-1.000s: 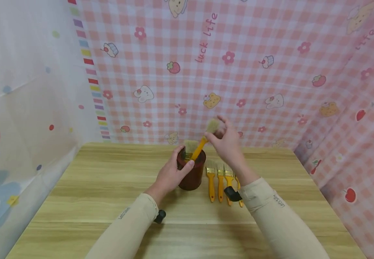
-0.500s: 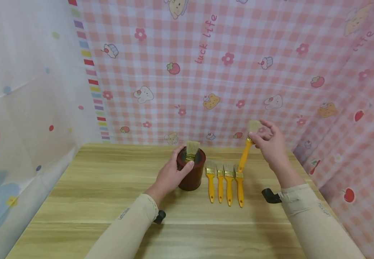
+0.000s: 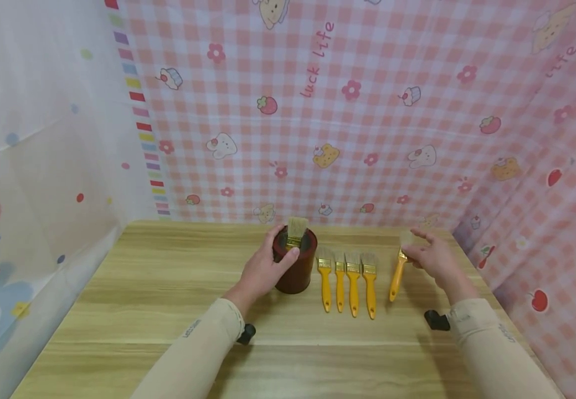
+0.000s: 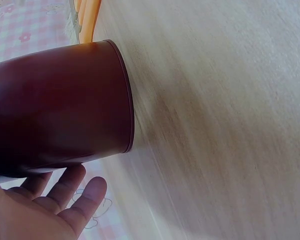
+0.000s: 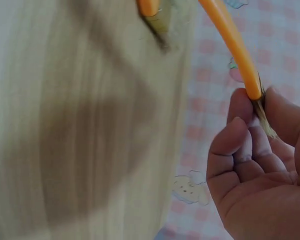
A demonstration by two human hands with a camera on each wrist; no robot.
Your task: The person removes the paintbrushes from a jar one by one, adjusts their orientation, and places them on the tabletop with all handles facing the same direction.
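My left hand (image 3: 263, 265) holds a dark red-brown cylindrical brush pot (image 3: 296, 272), the thumb at its near rim and the fingers along its left side. A flat paintbrush (image 3: 297, 227) stands in the pot, pale bristles up, handle hidden inside. Over the right part of the table, my right hand (image 3: 436, 259) pinches another paintbrush (image 3: 396, 280) near its ferrule, between thumb and fingertips. That brush's yellow handle points down toward the tabletop. In the right wrist view, the held paintbrush (image 5: 235, 47) appears edge-on, bristles toward the palm.
Several yellow-handled paintbrushes (image 3: 353, 288) lie in a row just right of the pot, bristles toward the back. The wooden table (image 3: 168, 288) ends at a pink checked cloth (image 3: 278, 133) behind, with more cloth at both sides.
My right hand has lifted a paintbrush out of the pot, carried it right past the row and lowered it toward the table. My left hand has stayed on the pot.
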